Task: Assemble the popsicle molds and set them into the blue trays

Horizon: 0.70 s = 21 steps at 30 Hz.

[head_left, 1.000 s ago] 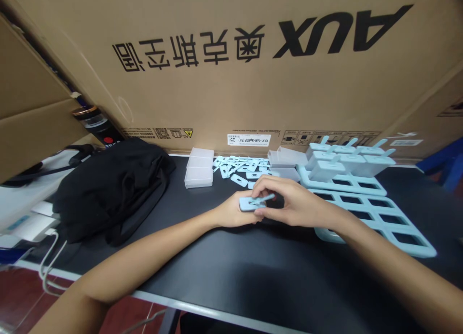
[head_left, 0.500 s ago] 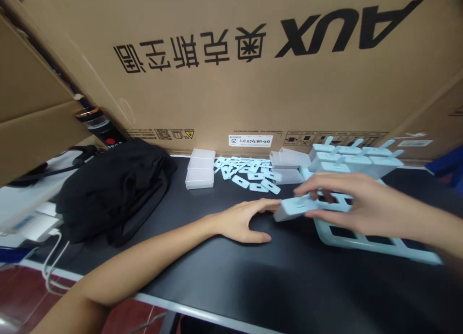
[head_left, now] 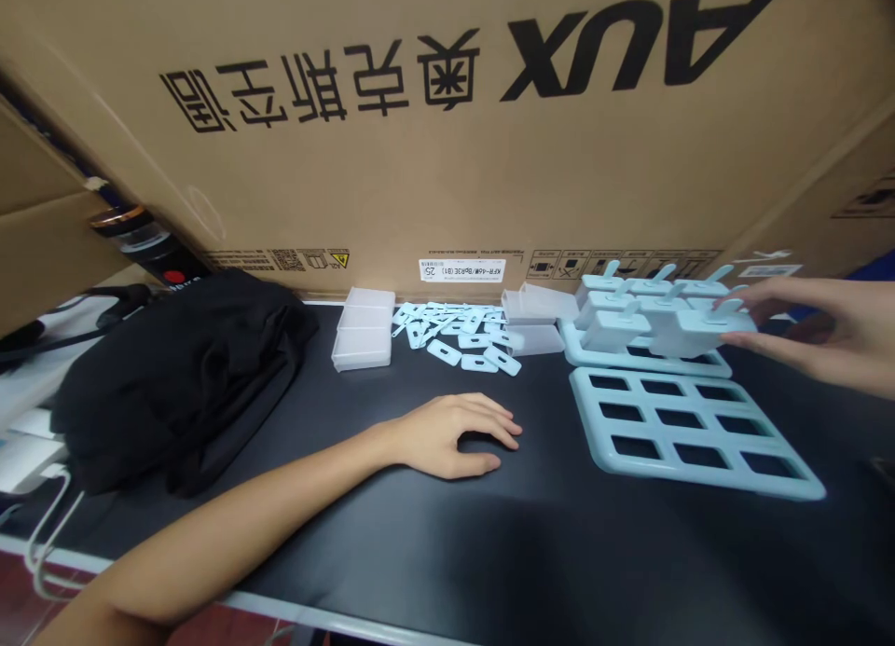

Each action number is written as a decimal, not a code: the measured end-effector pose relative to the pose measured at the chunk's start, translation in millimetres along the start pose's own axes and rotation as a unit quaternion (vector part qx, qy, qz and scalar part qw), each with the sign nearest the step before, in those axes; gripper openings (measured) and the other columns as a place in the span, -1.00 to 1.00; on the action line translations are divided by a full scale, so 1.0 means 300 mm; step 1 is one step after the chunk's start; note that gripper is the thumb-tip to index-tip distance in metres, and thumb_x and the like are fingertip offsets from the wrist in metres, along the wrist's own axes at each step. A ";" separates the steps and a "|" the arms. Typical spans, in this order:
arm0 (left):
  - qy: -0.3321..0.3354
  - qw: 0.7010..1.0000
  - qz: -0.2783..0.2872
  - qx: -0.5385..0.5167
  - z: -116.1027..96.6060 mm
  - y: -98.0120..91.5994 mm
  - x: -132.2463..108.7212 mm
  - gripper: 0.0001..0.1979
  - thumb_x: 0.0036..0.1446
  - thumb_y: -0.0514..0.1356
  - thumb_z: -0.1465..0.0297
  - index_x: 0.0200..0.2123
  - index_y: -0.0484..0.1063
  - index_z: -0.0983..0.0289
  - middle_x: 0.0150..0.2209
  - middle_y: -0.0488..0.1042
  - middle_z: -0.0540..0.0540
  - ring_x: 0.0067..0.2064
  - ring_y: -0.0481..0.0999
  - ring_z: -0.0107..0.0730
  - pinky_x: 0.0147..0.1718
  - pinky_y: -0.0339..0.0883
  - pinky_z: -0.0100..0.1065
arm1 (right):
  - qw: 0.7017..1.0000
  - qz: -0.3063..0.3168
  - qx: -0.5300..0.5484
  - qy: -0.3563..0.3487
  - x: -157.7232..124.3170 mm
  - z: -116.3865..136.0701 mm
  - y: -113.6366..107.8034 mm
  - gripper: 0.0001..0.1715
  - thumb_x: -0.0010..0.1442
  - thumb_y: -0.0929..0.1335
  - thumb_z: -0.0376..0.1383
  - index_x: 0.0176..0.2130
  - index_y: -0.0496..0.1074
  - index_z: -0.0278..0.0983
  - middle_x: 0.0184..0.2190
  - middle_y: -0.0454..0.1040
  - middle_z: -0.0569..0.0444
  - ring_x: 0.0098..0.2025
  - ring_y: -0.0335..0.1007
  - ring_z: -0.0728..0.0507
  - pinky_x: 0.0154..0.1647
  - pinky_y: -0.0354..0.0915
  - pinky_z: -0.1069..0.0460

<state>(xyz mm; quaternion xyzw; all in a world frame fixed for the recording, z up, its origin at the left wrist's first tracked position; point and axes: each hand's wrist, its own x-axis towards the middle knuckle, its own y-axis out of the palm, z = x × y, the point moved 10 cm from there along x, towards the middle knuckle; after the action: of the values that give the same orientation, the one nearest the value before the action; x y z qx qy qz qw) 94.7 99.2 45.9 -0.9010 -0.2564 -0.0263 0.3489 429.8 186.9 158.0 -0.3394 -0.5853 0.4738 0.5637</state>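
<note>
My right hand (head_left: 797,324) pinches a capped popsicle mold (head_left: 706,334) by its light-blue lid near the stick handle. That mold is at the front of the rear light-blue rack (head_left: 601,357); whether it is fully seated I cannot tell. Several more capped popsicle molds (head_left: 615,329) stand upright in the rack, handles up. In front lies a second light-blue rack (head_left: 692,441) with bare rectangular openings. My left hand (head_left: 447,436) rests on the black tabletop, holding nothing, fingers loosely curved and apart from the thumb.
A pile of light-blue lid pieces (head_left: 461,334) lies at the back middle, between clear mold cups (head_left: 364,334) and more clear cups (head_left: 538,338). A black cloth bag (head_left: 182,376) sits at the left, beside a dark bottle (head_left: 146,245). A large cardboard box (head_left: 392,189) walls off the back.
My right hand has carried the capped popsicle mold from beside my left hand to the rear rack at the right. My left hand has let go of it and stays on the table.
</note>
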 end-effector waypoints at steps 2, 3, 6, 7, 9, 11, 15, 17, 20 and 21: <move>0.002 1.000 -0.001 0.001 0.002 0.002 0.001 -0.70 0.17 0.24 0.39 -0.01 0.51 0.18 0.08 0.52 0.08 0.20 0.41 -0.25 0.22 0.27 -0.18 | 0.998 0.047 0.022 -0.029 0.008 0.022 0.037 0.05 -0.30 0.19 0.57 -0.30 0.53 -0.19 -0.46 0.55 0.03 -0.55 0.38 -0.02 -0.49 0.20 0.01; 0.003 1.000 -0.001 0.001 0.002 0.003 0.002 -0.71 0.17 0.24 0.39 -0.01 0.51 0.18 0.08 0.52 0.09 0.19 0.41 -0.26 0.22 0.27 -0.18 | 0.998 0.054 0.029 -0.032 0.011 0.027 0.044 0.05 -0.29 0.17 0.58 -0.31 0.50 -0.20 -0.46 0.55 0.02 -0.55 0.38 -0.02 -0.49 0.19 0.01; 0.005 1.000 -0.004 -0.002 -0.001 0.000 0.006 -0.72 0.17 0.24 0.40 -0.03 0.52 0.20 0.07 0.53 0.11 0.19 0.42 -0.27 0.22 0.27 -0.21 | 0.999 0.040 0.024 -0.017 0.013 0.022 0.045 0.05 -0.26 0.13 0.59 -0.34 0.47 -0.20 -0.48 0.53 0.02 -0.58 0.33 0.00 -0.50 0.18 0.00; 0.004 1.000 -0.004 -0.004 -0.001 0.000 0.007 -0.72 0.17 0.24 0.40 -0.03 0.52 0.20 0.07 0.53 0.11 0.19 0.42 -0.27 0.22 0.27 -0.21 | 0.999 0.038 0.017 -0.014 0.012 0.019 0.046 0.05 -0.24 0.12 0.59 -0.34 0.46 -0.20 -0.49 0.53 0.02 -0.59 0.31 -0.01 -0.50 0.19 -0.01; -0.001 1.000 -0.002 -0.006 0.001 0.001 0.009 -0.73 0.17 0.23 0.40 -0.04 0.53 0.19 0.07 0.53 0.10 0.19 0.42 -0.26 0.22 0.27 -0.20 | 0.999 0.041 0.001 -0.011 0.009 0.012 0.050 0.05 -0.20 0.10 0.59 -0.32 0.46 -0.20 -0.49 0.52 0.00 -0.60 0.31 -0.02 -0.49 0.20 -0.03; -0.006 1.000 0.001 -0.006 0.004 0.003 0.009 -0.73 0.17 0.23 0.39 -0.05 0.53 0.18 0.07 0.53 0.09 0.19 0.43 -0.26 0.22 0.27 -0.19 | 0.999 0.046 -0.009 -0.011 0.006 0.006 0.054 0.06 -0.18 0.08 0.59 -0.30 0.46 -0.19 -0.46 0.53 -0.02 -0.57 0.33 -0.05 -0.48 0.21 -0.04; -0.007 1.000 0.000 -0.008 0.006 0.003 0.009 -0.74 0.17 0.23 0.40 -0.05 0.54 0.18 0.07 0.53 0.08 0.19 0.43 -0.25 0.22 0.27 -0.19 | 0.998 0.058 0.002 -0.010 0.008 0.021 0.060 0.05 -0.16 0.09 0.59 -0.28 0.45 -0.19 -0.39 0.56 -0.06 -0.51 0.41 -0.12 -0.45 0.25 -0.06; -0.005 1.000 -0.002 -0.010 0.005 0.001 0.009 -0.74 0.17 0.23 0.40 -0.06 0.54 0.17 0.08 0.53 0.08 0.19 0.43 -0.25 0.21 0.28 -0.17 | 0.997 0.072 0.017 -0.008 0.009 0.039 0.074 0.02 -0.16 0.12 0.57 -0.27 0.46 -0.18 -0.36 0.57 -0.04 -0.48 0.44 -0.14 -0.43 0.28 -0.06; 0.000 1.000 -0.003 -0.005 0.002 0.000 0.007 -0.75 0.17 0.22 0.40 -0.06 0.53 0.19 0.07 0.53 0.09 0.19 0.43 -0.26 0.21 0.28 -0.19 | 0.996 0.087 0.032 -0.008 0.011 0.062 0.094 -0.08 -0.15 0.19 0.49 -0.29 0.46 -0.19 -0.34 0.57 -0.02 -0.42 0.48 -0.18 -0.38 0.33 -0.06; 0.002 1.000 -0.003 -0.003 0.001 0.000 0.006 -0.75 0.18 0.22 0.40 -0.06 0.53 0.20 0.07 0.53 0.10 0.19 0.42 -0.27 0.22 0.28 -0.20 | 0.996 0.084 0.033 -0.010 0.011 0.066 0.096 -0.13 -0.13 0.20 0.46 -0.29 0.47 -0.19 -0.32 0.57 -0.01 -0.39 0.49 -0.19 -0.37 0.34 -0.06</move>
<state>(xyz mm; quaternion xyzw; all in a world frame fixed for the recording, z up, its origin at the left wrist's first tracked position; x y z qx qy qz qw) 96.3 100.2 46.1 -0.9010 -0.2586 -0.0303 0.3470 405.9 195.9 133.9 -0.3639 -0.5446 0.5419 0.5267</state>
